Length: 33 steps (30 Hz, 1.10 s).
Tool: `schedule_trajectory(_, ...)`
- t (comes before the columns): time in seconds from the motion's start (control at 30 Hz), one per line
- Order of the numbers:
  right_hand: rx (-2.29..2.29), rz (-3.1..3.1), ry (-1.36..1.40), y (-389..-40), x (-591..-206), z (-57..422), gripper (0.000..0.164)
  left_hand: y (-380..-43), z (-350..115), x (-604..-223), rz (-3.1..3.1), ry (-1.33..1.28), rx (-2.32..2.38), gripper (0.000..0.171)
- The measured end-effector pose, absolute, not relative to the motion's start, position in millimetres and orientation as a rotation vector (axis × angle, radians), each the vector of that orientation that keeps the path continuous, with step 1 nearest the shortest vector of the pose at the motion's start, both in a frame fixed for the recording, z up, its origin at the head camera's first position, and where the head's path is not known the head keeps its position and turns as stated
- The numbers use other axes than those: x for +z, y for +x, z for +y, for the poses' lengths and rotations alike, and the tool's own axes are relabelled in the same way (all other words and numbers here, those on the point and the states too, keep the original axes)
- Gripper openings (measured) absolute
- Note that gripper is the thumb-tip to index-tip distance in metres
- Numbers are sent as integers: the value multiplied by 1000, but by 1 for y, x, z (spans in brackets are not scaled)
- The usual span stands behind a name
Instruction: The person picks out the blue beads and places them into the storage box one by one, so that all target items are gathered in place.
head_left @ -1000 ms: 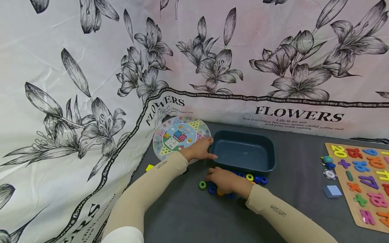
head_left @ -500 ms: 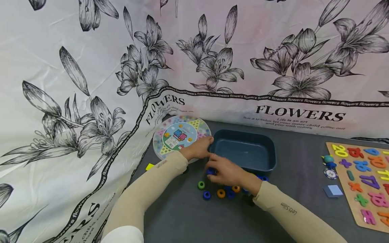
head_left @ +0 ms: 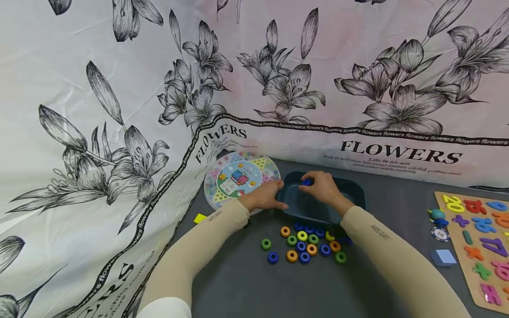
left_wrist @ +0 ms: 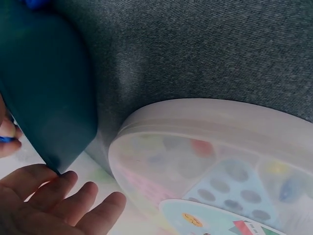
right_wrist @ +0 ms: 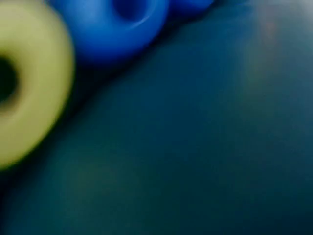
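Note:
My right hand (head_left: 325,191) is over the dark blue plastic bin (head_left: 294,206), pinching a small blue ring bead (head_left: 307,182) between thumb and fingers. At the bin's left end, my left hand (head_left: 263,197) touches the rim, its fingers loosely extended. The left wrist view shows those fingertips (left_wrist: 68,178) right at a corner of the bin (left_wrist: 54,93). In front of the bin lie several ring beads in blue, green, orange and yellow, among them a green one (head_left: 266,244). A yellow ring bead (right_wrist: 49,93) looms blurred and close in the right wrist view.
Left of the bin lies a round clear-lidded game box (head_left: 242,176), with a yellow piece (head_left: 199,218) near it. To the right are a letter-and-number board (head_left: 473,238), a light blue block (head_left: 443,257), a poker chip (head_left: 440,234) and a small teal figure (head_left: 438,215). Flower-printed cloth (head_left: 294,145) hangs behind.
My right hand has picked a blue ring bead from the table and carried it up over the bin, uncovering more beads. The left hand has stayed at the bin's left end.

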State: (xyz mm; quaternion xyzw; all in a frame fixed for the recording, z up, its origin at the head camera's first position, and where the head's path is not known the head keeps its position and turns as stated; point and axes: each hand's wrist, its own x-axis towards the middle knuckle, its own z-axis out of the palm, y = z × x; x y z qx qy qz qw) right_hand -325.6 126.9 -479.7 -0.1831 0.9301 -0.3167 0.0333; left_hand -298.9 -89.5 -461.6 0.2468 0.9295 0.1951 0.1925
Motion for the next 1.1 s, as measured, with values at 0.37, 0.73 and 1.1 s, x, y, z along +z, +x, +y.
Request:
schedule_trajectory(0.37,-893,2868,-601,-326,-492,117,40,-297,-83,-469,2599,727,519,85)
schedule_trajectory(0.73,-816,2887,-646,-332,-487,112,52,-301,-86,-471,2590,835,633,62)
schedule_trajectory(1.1,-901,2896,-972,-289,-467,111,33,-304,-92,-465,2591,776,612,72)
